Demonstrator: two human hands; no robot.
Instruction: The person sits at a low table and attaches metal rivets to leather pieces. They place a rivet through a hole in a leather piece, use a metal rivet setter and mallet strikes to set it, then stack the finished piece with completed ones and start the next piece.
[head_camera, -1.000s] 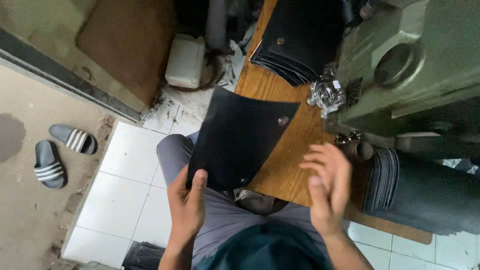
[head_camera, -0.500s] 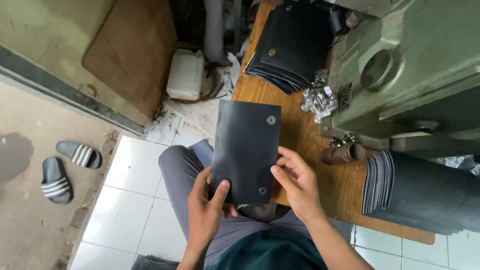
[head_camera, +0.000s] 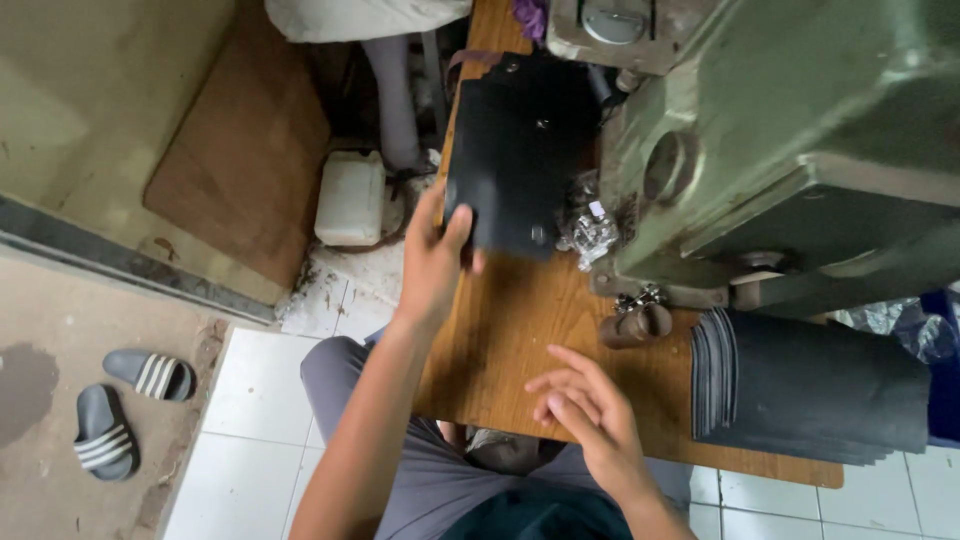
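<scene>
1. Head view looks down on a wooden table (head_camera: 520, 330) with a green machine (head_camera: 800, 150) at its far right.
2. Left hand (head_camera: 435, 255) reaches forward and grips the near left edge of a black sheet (head_camera: 515, 170), thumb on top, fingers underneath and hidden.
3. That black sheet lies flat on a stack of like pieces at the table's far end, just left of the machine.
4. Right hand (head_camera: 585, 410) hovers open over the near part of the table, fingers spread and loosely curved, holding nothing.
5. A small heap of shiny metal parts (head_camera: 590, 230) sits between the sheet and the machine base.
6. A dark stack (head_camera: 810, 390) of cut pieces lies on the table's near right, well apart from the right hand.
7. A brown tool (head_camera: 635, 325) rests just left of that stack.
8. On the floor, a white jug (head_camera: 350, 198) stands left of the table; two striped sandals (head_camera: 125, 400) lie far left.
</scene>
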